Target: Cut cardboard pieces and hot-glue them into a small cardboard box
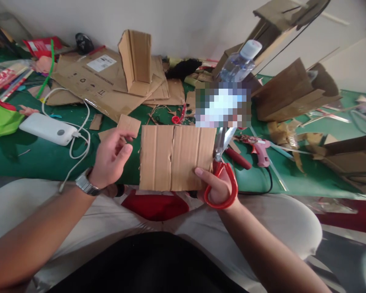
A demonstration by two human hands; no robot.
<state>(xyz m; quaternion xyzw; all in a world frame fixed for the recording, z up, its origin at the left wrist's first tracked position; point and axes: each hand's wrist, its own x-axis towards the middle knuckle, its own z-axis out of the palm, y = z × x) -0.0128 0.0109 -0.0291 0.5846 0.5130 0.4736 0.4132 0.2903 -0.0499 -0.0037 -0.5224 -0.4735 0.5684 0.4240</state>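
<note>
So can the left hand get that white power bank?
Probably yes: the left hand looks empty, and the power bank lies uncovered on the green table. Just its white cable loops between them.

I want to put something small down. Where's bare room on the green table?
Bare green table shows left, between the white power bank and the front edge, beside one thin sliver. A smaller patch lies right, between the crumpled tape and the cardboard box. It's crowded behind the held cardboard, with flattened cartons.

One head-worn camera looks forward and down at nearby hands (110,158) and table (45,162).
</note>
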